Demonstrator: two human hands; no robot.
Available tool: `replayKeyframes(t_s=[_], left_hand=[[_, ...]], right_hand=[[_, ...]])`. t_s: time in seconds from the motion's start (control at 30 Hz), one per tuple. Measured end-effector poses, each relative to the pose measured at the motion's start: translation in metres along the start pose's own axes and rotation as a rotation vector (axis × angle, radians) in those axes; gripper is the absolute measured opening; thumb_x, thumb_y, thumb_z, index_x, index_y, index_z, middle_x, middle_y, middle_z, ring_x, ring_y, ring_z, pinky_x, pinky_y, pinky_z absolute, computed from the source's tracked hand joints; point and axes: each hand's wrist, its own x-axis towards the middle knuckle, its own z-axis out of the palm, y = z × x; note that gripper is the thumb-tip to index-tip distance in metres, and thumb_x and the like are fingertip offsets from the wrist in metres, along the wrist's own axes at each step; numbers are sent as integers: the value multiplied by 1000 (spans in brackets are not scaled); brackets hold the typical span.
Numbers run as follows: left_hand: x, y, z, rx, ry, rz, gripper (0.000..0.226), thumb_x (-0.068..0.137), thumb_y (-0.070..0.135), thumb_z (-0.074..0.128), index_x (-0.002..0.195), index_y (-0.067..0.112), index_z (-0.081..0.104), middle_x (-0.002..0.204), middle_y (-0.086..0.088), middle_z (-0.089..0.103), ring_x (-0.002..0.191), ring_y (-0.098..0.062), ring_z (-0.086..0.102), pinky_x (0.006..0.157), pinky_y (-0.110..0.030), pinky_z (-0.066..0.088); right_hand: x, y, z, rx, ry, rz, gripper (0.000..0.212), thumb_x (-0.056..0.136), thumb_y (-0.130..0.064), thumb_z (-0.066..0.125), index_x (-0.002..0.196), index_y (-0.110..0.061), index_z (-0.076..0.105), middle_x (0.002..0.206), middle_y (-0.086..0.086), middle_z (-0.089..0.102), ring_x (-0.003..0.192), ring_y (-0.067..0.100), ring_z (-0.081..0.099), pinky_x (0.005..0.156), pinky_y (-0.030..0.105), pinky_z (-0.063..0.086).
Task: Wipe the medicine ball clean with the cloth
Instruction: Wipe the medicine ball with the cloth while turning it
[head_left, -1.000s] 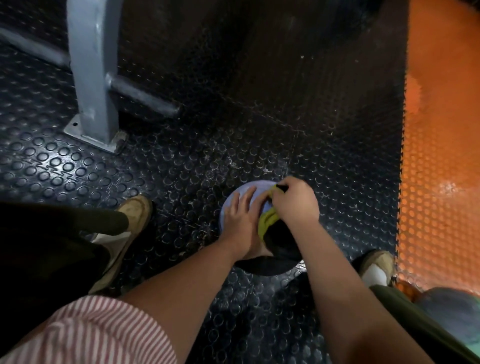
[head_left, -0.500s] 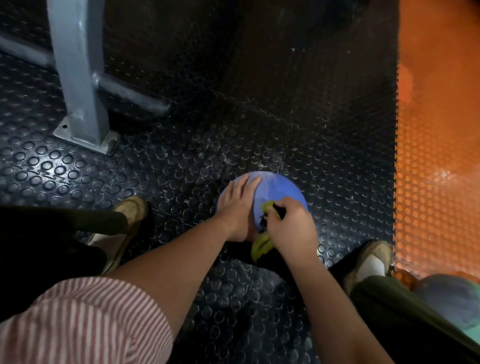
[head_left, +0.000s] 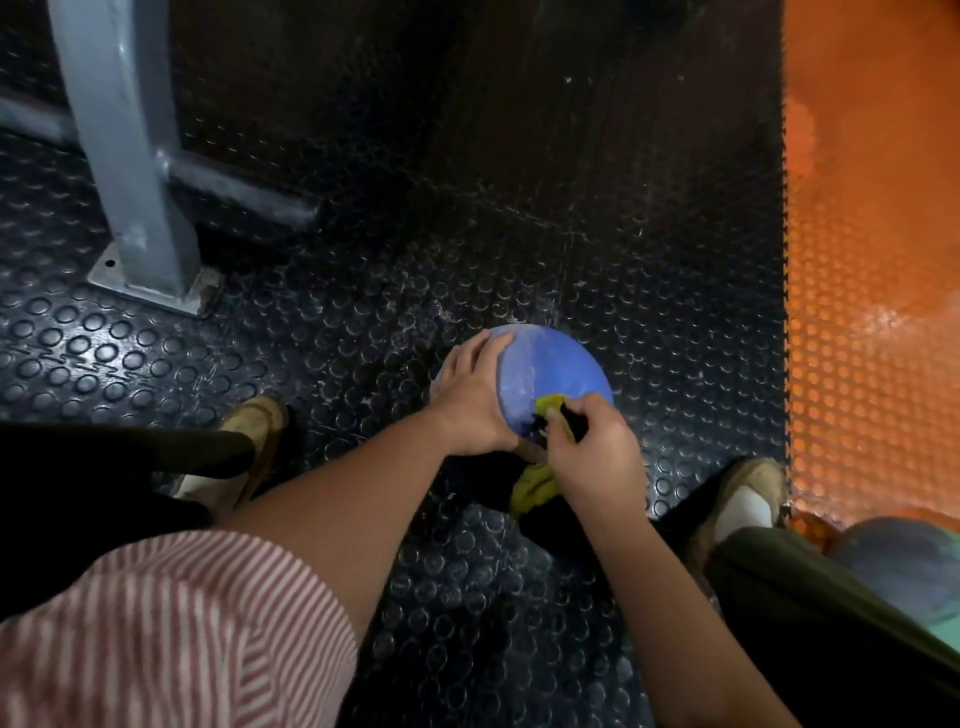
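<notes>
Down on the black studded rubber floor (head_left: 467, 208), the blue medicine ball (head_left: 550, 374) sits between the person's feet, its top streaked with pale scuffs. Spread over the ball's left side, the left hand (head_left: 475, 400) presses on it with its fingers laid fairly straight across the curve. The right hand (head_left: 592, 452) is clenched around a yellow-green cloth (head_left: 551, 404), pressing a bunched part against the ball's near right face, while the rest of the cloth hangs below the hand. A red-and-white striped sleeve (head_left: 156, 623) covers the left upper arm. A grey steel post (head_left: 124, 156) is bolted to the floor at the upper left. An orange perforated mat (head_left: 872, 260) runs along the right, with another ball (head_left: 904, 566) at its near end.
</notes>
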Motion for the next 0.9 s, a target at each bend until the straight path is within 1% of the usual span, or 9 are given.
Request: replayKeyframes(t_s=[0.1, 0.2, 0.3, 0.4, 0.47, 0.53, 0.63, 0.77, 0.9], left_hand=[[-12, -3, 13, 57, 54, 13, 132, 60, 46, 87, 151, 35, -8, 158, 6, -11, 147, -24, -8, 120, -49, 8], [-33, -12, 28, 69, 79, 91, 136, 53, 56, 88, 152, 32, -2, 159, 1, -10, 147, -21, -11, 121, -48, 3], [-47, -16, 30, 67, 47, 149, 127, 54, 58, 87, 143, 43, -2, 160, 2, -11, 147, -16, -13, 120, -50, 2], [-43, -16, 17, 77, -18, 134, 132, 56, 51, 89, 150, 36, -2, 159, 6, -12, 146, -13, -12, 121, -49, 3], [-37, -14, 13, 92, -13, 142, 128, 60, 43, 89, 152, 31, 1, 158, 4, -9, 146, -15, -10, 121, -46, 5], [-31, -11, 11, 77, -14, 133, 123, 64, 37, 88, 152, 33, 3, 158, 4, -8, 147, -18, -9, 121, -44, 6], [-25, -8, 10, 56, -41, 89, 123, 65, 34, 87, 151, 38, 0, 158, 7, -11, 148, -22, -11, 121, -46, 6], [-32, -9, 15, 79, -18, 103, 126, 64, 39, 88, 152, 35, -2, 159, 3, -13, 148, -23, -11, 121, -45, 5], [-45, -9, 23, 116, -17, 82, 130, 58, 53, 88, 152, 30, 1, 158, 1, -8, 147, -21, -11, 121, -46, 4]], right_hand=[[27, -8, 0, -36, -26, 10, 16, 92, -24, 56, 97, -9, 61, 100, 6, 63, 93, 26, 58, 69, 32, 40], [64, -21, 4, -120, -140, 57, 18, 92, -25, 54, 102, -11, 61, 105, 9, 63, 93, 29, 58, 69, 30, 39], [71, -25, 7, -157, -211, 65, 20, 93, -24, 51, 105, -11, 61, 106, 11, 63, 91, 29, 58, 67, 30, 40], [38, -19, 1, -73, -130, 69, 23, 95, -27, 52, 110, -12, 61, 112, 7, 62, 97, 26, 58, 67, 26, 34], [8, -14, -2, -17, -77, 65, 24, 94, -26, 55, 112, -12, 61, 114, 3, 63, 103, 24, 58, 69, 26, 34], [-17, -10, -1, -9, -82, 57, 24, 94, -27, 55, 112, -13, 61, 115, 1, 64, 106, 22, 57, 68, 26, 33], [-23, -7, 0, -42, -121, 58, 22, 94, -28, 55, 111, -15, 60, 114, -1, 64, 104, 22, 58, 66, 26, 34], [7, -9, -3, -84, -114, 14, 21, 93, -30, 56, 104, -13, 61, 109, 1, 63, 95, 22, 58, 67, 30, 40], [30, -14, 2, -27, -85, 88, 22, 92, -29, 56, 107, -13, 61, 108, 5, 63, 92, 23, 58, 65, 26, 33]])
